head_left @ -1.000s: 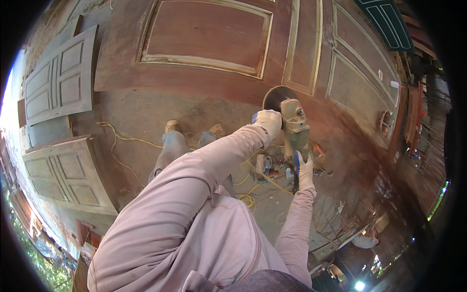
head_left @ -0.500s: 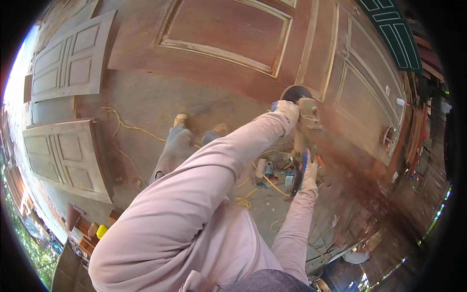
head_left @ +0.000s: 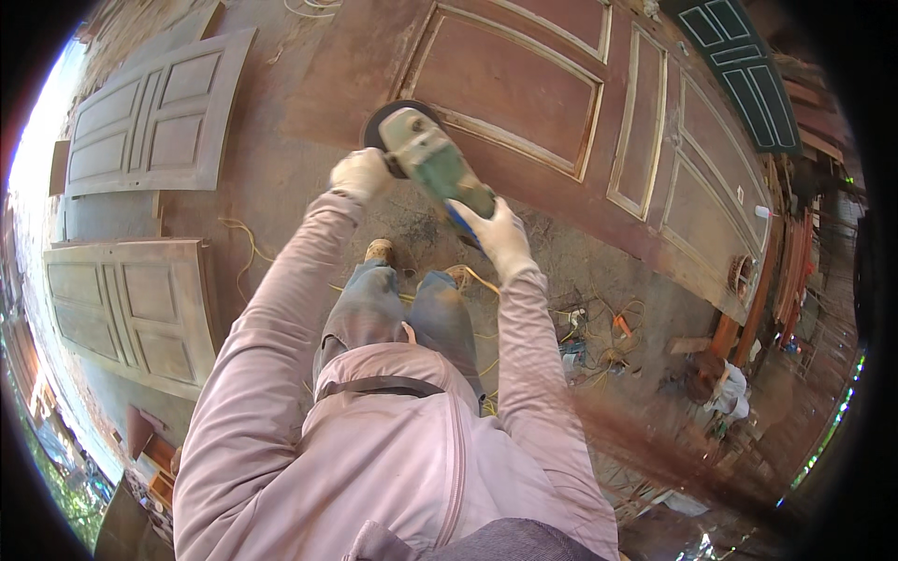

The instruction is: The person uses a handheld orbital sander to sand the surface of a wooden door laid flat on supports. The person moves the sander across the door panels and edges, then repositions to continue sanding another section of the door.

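Head view, looking down the worker's body. A green-bodied angle grinder with a dark round sanding disc (head_left: 426,154) is held at about 12 o'clock from the worker's torso, its disc resting at the lower-left corner of the large reddish-brown panelled wooden door (head_left: 524,103) that lies flat ahead. The left hand (head_left: 362,174), in a pale work glove, is closed around the side of the grinder just beside the disc; the right hand (head_left: 500,238), also gloved, is wrapped around the tool's blue-tipped rear handle at about 1 o'clock. Both grips are closed tight, with no open fingers showing.

Progress, as judged from the surfaces: the door's raised mouldings show pale, bare edges while its flat panels remain dark red-brown, so sanding appears partial, with most of the face left. Two grey, bare panelled doors (head_left: 140,112) lie at 9 to 10 o'clock. A tangle of yellow cable and small tools (head_left: 599,341) lies at 3 o'clock on the dusty floor.
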{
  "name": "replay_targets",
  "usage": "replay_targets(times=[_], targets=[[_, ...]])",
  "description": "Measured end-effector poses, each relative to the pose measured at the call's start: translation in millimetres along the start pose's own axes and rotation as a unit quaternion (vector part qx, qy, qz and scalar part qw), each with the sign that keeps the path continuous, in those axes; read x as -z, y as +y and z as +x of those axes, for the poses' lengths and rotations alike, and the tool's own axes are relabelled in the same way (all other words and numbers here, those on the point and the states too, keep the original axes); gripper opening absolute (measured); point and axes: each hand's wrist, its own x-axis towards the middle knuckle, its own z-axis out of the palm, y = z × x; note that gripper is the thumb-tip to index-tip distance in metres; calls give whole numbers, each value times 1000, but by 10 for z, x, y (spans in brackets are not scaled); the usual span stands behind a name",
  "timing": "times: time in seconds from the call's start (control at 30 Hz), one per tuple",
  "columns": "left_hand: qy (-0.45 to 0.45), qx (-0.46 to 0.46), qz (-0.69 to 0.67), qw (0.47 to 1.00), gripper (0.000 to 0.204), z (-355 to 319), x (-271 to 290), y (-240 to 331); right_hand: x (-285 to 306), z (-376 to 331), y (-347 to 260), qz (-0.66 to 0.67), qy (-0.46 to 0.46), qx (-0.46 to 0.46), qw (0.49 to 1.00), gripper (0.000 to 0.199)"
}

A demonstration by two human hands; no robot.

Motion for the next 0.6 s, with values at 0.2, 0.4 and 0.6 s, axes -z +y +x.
replay_targets(times=[0.2, 0.4, 0.6], targets=[[7, 15, 8, 1000, 35, 64, 51, -288, -19, 20, -320, -60, -39, -28, 997, 110], [-53, -35, 14, 998, 28, -387, -515, 807, 660, -222, 694, -12, -6, -78, 997, 103], [-144, -129, 30, 981, 27, -847, -1354, 2336, 1645, -455, 2150, 38, 52, -127, 990, 87]])
